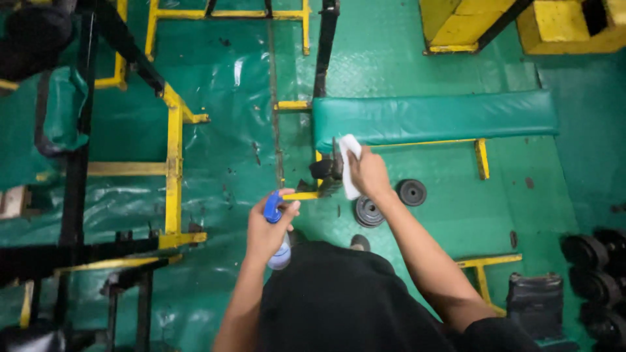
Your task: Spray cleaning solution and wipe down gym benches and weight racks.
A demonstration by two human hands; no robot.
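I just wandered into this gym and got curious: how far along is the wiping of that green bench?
Hard to say what is finished: the green padded bench shows no clear wiped patch. In hand now: the right hand presses a white folded cloth against the black fitting at the bench's end, while the left hand holds a blue-topped spray bottle. The long pad and yellow steel frame seemingly remain.

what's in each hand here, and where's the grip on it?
Left hand: spray bottle, grip around its neck below the blue trigger head. Right hand: white cloth, grip across its middle, pressed against the green bench end.
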